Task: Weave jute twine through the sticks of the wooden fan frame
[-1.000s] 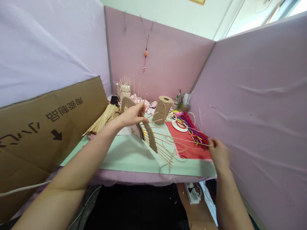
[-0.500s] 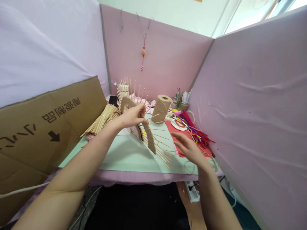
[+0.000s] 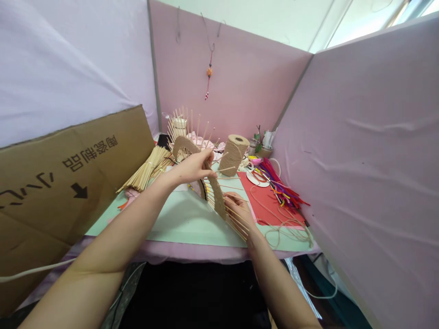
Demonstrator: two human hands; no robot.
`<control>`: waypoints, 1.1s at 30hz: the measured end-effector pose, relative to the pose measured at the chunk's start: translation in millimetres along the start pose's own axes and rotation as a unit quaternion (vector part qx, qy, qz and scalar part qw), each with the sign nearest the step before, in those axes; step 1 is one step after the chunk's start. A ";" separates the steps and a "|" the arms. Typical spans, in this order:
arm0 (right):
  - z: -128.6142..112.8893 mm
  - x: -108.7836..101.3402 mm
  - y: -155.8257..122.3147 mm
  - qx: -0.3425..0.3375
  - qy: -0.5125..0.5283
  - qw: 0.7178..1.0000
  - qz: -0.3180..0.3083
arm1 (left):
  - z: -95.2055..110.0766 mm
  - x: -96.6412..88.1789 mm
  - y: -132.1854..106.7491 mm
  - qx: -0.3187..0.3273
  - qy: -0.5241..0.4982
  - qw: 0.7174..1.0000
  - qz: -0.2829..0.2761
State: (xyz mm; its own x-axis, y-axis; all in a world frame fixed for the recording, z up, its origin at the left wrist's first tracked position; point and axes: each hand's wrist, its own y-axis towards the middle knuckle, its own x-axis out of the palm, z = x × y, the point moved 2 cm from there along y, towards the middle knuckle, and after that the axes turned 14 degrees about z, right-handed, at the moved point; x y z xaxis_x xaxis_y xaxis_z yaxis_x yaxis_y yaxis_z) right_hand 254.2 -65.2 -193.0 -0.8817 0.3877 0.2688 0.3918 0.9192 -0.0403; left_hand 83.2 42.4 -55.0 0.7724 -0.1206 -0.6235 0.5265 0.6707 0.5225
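My left hand [image 3: 200, 165] is closed on the top of a curved woven band [image 3: 216, 196] of brown twine, with thin wooden sticks [image 3: 236, 219] fanning out from it. The piece stands tilted over the table, and yellow and dark trim shows on its inner side. Low on the right, my right hand [image 3: 239, 206] is among the sticks beside the band's outer edge. Its fingers are drawn together, and what they pinch is hidden. Loose twine [image 3: 281, 224] lies in loops to the right of that hand.
A cone of twine [image 3: 233, 155] stands behind the piece. Bundled sticks [image 3: 147, 170] lie at left, beside a large cardboard sheet [image 3: 85, 160]. Coloured pipe cleaners [image 3: 279, 183] and a red sheet [image 3: 270, 208] are at right. Pink partitions [image 3: 257, 82] enclose the table.
My right hand has moved left from above the red sheet to the sticks at the band's edge, its fingers drawing together. My left hand keeps its hold.
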 end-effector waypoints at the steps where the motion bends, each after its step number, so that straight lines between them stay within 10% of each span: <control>1: 1.8 1.4 -0.7 0.014 0.012 1.000 0.007 | 0.3 1.4 -1.1 -0.001 0.002 1.000 0.001; 7: -5.6 3.0 -4.5 -0.012 -0.032 0.999 -0.011 | -11.3 16.2 -18.0 0.026 -0.051 0.996 0.067; 14: -17.1 3.4 -4.9 -0.091 -0.131 0.986 -0.038 | -22.8 37.4 -65.6 0.215 0.052 0.915 0.337; 19: -19.8 3.4 -5.3 -0.095 -0.144 0.984 -0.039 | -8.9 47.3 -76.8 0.273 0.119 0.923 0.243; 33: -19.6 0.5 2.3 -0.101 -0.164 0.980 -0.051 | 9.9 33.7 -51.8 0.121 0.123 0.982 0.071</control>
State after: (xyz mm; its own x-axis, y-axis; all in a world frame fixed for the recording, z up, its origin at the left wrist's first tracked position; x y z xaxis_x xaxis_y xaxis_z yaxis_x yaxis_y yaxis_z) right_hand 259.9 -64.3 -174.0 -0.9429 0.3270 -0.0637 0.3124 0.9343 0.1716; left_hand 85.4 -3.6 -97.3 0.7514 0.1620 -0.6396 0.5109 0.4704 0.7195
